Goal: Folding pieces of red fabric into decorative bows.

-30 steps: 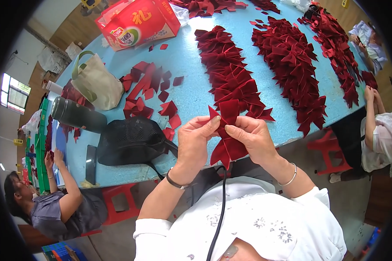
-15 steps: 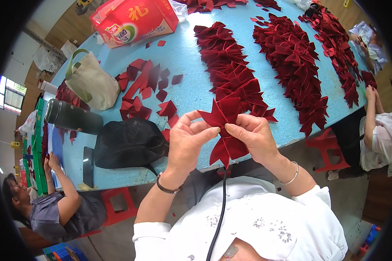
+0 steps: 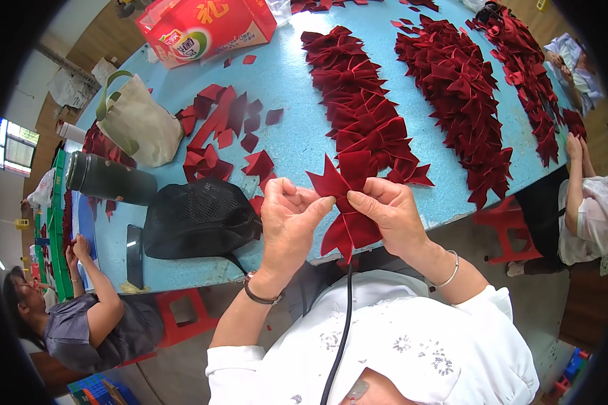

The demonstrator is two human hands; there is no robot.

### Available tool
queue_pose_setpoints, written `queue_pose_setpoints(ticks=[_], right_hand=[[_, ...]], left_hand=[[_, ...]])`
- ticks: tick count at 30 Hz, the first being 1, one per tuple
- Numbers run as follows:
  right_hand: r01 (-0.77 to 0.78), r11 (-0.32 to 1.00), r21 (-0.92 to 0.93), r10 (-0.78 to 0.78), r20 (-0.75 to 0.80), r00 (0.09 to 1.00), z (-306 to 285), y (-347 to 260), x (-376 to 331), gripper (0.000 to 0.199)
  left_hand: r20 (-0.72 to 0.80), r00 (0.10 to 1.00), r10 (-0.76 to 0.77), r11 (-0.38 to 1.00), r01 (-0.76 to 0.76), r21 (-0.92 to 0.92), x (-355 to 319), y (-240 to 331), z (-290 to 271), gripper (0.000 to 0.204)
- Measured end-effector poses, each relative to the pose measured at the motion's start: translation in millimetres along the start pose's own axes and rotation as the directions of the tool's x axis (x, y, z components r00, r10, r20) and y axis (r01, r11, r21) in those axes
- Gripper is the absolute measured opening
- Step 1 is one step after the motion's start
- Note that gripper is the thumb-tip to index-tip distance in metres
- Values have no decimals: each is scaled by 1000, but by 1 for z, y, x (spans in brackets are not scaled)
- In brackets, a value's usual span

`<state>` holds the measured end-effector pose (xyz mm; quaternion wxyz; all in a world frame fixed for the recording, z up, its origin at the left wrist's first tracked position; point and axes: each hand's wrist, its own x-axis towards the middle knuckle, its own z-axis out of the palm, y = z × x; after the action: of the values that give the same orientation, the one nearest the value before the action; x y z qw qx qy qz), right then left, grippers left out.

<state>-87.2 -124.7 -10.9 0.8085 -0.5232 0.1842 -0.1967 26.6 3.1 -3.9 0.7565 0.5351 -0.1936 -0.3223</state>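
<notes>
My right fingers pinch the dark-red velvety bow at its waist; whether my left fingers, by its left side, grip too I cannot tell. Slackening that pinch could skew the folds, here at the near edge of the blue bench.

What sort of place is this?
Probably a small craft workshop, though the room alone doesn't settle it: rows of dark red bows on a big blue table, loose red fabric pieces scattered beside them, and another person seated at left.
</notes>
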Motion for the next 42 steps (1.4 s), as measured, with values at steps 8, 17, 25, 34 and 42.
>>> queue_pose_setpoints(ticks=[8, 17, 25, 34, 42], right_hand=[[-138, 965, 221, 131, 47, 990, 0, 3, 3, 10], [-27, 996, 88, 18, 105, 994, -6, -6, 0, 11], [-29, 998, 57, 24, 99, 995, -8, 1, -2, 15], [-35, 986, 160, 25, 62, 998, -4, 4, -6, 14], [-36, 998, 49, 30, 120, 992, -10, -20, 2, 12]], left_hand=[[-2, 995, -97, 984, 96, -151, -4, -1, 0, 39], [-6, 987, -162, 973, 158, -170, -8, 16, 7, 44], [-37, 996, -79, 988, 74, -134, -12, 3, 4, 40], [-78, 989, -123, 947, 94, -308, -17, -10, 8, 37], [48, 922, -384, 829, 367, -422, -12, -3, 8, 21]])
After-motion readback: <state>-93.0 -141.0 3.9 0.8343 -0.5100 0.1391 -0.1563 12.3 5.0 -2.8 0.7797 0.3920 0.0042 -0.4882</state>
